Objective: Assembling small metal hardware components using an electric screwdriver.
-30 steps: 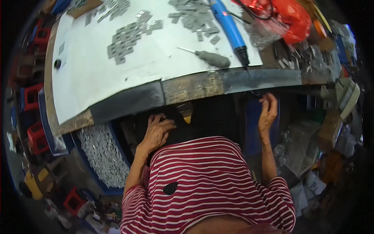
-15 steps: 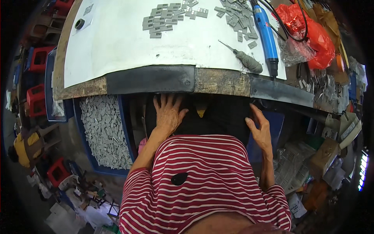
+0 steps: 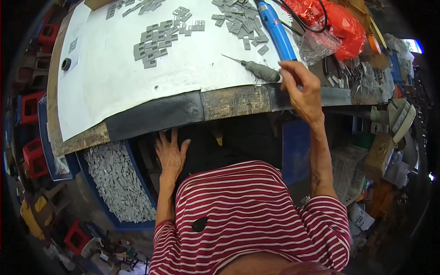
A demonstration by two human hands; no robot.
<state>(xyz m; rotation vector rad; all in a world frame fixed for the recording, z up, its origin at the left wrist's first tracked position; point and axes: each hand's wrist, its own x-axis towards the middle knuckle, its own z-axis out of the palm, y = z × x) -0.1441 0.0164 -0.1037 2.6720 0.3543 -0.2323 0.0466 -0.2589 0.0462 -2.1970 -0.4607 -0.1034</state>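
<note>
My left hand [image 3: 170, 153] lies on my dark trousers [image 3: 243, 140] with its fingers spread, its fingertips close under the table's front edge. Over the right part of that edge, my right hand [image 3: 302, 94] is raised with bent fingers, thumb and forefinger apart and nothing visible between them. It covers the lower end of a blue electric screwdriver [image 3: 276, 30]; whether it touches the tool I cannot tell. Just left of its fingertips is a thin pointed hand tool [image 3: 261, 71] with a grey wrapped handle. Small flat grey pieces [image 3: 153, 43] lie grouped farther back, with another pile [image 3: 240, 23] beside the screwdriver.
A blue bin [image 3: 133, 158] full of small grey pieces stands below the table at left. A dark tape roll [image 3: 66, 64] sits on the white sheet. Red plastic bag [image 3: 341, 27] and cables [image 3: 326, 16] lie at back right. Dark strips [image 3: 156, 114] cover parts of the table edge.
My right hand has risen from beside my lap to above the table edge, by the electric screwdriver. My left hand stays on my lap. The view has shifted, moving the table leftward in the picture.
</note>
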